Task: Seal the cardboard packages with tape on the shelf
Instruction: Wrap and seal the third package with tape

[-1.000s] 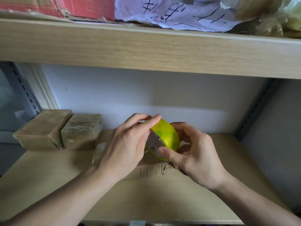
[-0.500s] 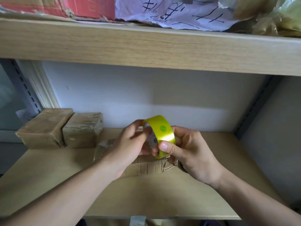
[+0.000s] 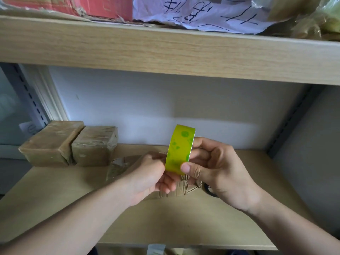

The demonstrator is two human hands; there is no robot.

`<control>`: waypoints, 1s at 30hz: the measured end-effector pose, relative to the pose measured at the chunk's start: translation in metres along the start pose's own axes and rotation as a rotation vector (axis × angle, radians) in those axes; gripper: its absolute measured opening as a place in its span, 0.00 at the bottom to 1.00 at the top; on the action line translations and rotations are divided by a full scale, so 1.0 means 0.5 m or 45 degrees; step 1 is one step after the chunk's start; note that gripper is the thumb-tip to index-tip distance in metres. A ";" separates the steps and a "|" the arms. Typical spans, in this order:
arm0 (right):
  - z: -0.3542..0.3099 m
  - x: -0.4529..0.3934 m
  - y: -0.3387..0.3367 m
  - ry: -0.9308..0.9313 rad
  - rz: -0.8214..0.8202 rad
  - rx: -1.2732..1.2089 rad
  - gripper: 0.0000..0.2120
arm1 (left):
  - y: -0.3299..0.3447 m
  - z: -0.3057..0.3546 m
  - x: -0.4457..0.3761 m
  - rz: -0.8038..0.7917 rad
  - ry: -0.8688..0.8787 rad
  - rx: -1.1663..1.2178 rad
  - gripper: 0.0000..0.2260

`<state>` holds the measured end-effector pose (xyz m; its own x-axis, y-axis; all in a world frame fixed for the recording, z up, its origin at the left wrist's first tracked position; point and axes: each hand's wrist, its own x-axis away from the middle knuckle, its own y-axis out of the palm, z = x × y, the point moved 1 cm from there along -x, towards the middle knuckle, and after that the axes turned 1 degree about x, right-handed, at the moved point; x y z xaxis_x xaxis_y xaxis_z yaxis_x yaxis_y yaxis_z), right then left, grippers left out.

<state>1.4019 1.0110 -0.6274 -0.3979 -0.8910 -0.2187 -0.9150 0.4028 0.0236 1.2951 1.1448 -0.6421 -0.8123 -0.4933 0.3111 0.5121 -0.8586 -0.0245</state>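
A yellow-green roll of tape (image 3: 179, 150) stands on edge above the wooden shelf (image 3: 184, 223). My right hand (image 3: 219, 172) grips it, thumb on the outer face and fingers through the core. My left hand (image 3: 150, 175) pinches at the roll's left lower edge with curled fingers. Under both hands lies a brown cardboard package (image 3: 121, 165), partly wrapped in clear tape and mostly hidden. Two taped brown packages (image 3: 53, 142) (image 3: 93, 146) sit side by side at the back left.
The upper shelf board (image 3: 165, 50) hangs close above, carrying a red box (image 3: 103, 4), handwritten paper (image 3: 202, 13) and plastic wrap. A white wall closes the back, metal uprights (image 3: 29, 96) stand at both sides. A dark ring-shaped object (image 3: 209, 190) peeks out below my right hand.
The roll has turned more upright and risen slightly. My left hand slid down from the roll's top to its lower left edge. My right thumb stays on the outer face.
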 end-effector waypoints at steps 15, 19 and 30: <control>0.015 -0.003 -0.024 0.313 0.444 -0.805 0.13 | 0.009 0.001 0.008 -0.052 0.559 -0.356 0.24; -0.003 0.003 -0.017 0.371 0.419 -0.887 0.08 | 0.003 -0.018 -0.014 -0.003 0.800 -0.252 0.22; 0.002 0.004 -0.032 0.395 0.457 -0.420 0.27 | -0.037 -0.021 -0.025 -0.015 0.710 -0.425 0.28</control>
<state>1.4157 1.0028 -0.6291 -0.6428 -0.7504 0.1540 -0.6718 0.6488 0.3573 1.2929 1.1654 -0.6554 -0.8866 -0.4045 -0.2245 0.4606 -0.8174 -0.3460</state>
